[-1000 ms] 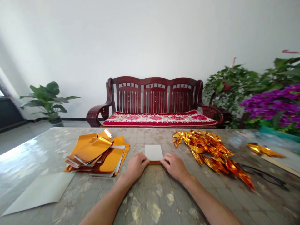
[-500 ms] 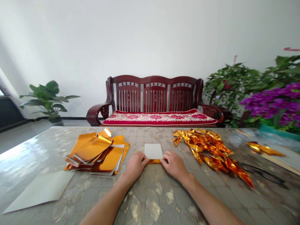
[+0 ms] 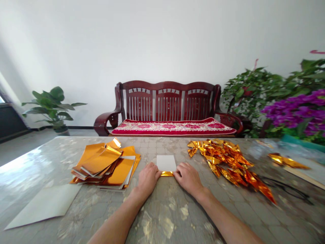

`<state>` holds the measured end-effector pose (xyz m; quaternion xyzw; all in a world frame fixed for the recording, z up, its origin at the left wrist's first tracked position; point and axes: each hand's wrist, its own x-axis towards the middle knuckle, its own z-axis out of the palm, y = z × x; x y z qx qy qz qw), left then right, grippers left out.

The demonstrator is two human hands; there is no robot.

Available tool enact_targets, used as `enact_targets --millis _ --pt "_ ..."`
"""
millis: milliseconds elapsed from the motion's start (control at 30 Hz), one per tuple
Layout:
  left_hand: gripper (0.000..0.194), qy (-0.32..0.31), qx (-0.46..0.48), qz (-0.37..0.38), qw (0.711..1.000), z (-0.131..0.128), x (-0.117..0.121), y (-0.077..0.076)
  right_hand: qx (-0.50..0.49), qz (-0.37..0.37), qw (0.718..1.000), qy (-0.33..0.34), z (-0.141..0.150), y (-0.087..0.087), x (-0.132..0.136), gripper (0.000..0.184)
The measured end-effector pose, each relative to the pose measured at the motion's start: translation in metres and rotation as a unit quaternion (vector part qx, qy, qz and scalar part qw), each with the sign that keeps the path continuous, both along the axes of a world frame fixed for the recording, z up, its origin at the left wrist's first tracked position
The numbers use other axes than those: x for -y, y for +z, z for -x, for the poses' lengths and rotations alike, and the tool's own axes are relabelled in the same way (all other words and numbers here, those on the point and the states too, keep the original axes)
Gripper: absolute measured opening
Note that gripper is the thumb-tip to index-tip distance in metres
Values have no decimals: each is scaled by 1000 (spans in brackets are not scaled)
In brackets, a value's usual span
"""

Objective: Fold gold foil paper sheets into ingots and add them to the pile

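Note:
A small sheet of foil paper (image 3: 166, 163) lies on the table in front of me, white side up, its near edge turned over into a narrow gold strip. My left hand (image 3: 149, 176) pinches the left end of that strip between thumb and curled fingers. At the right end, my right hand (image 3: 188, 176) grips the same fold in a matching pinch. The fingertips partly cover both ends. To the left sits a loose stack of gold foil paper sheets (image 3: 99, 166); on the right is a heap of folded gold foil pieces (image 3: 223, 159).
A larger pale sheet (image 3: 44, 205) lies at the table's left. Dark-framed glasses (image 3: 289, 189) rest beside the foil heap, near another folded gold piece (image 3: 288, 161) and clear plastic (image 3: 264, 149). Beyond the patterned table (image 3: 165, 217) stand a wooden bench (image 3: 167, 105) and potted plants (image 3: 52, 105).
The gold strip along the sheet's near edge has become narrower and brighter as the fold is pressed. Both hands keep their hold at its ends, barely shifting.

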<state>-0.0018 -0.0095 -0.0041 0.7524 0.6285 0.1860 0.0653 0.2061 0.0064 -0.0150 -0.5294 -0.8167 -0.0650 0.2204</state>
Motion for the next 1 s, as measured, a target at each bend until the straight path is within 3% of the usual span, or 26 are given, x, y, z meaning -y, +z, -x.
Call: enact_targets --millis 333,633,1000 --pt "25 5 -65 -26 998 -3 1 -4 10 -3 1000 -8 1 1 0 21" --pt "24 3 -68 -31 997 -3 0 -8 18 0 1000 -12 1 2 0 19" --pt "26 30 -94 -2 995 -4 1 -1 31 -7 999 -22 2 -1 1 17"
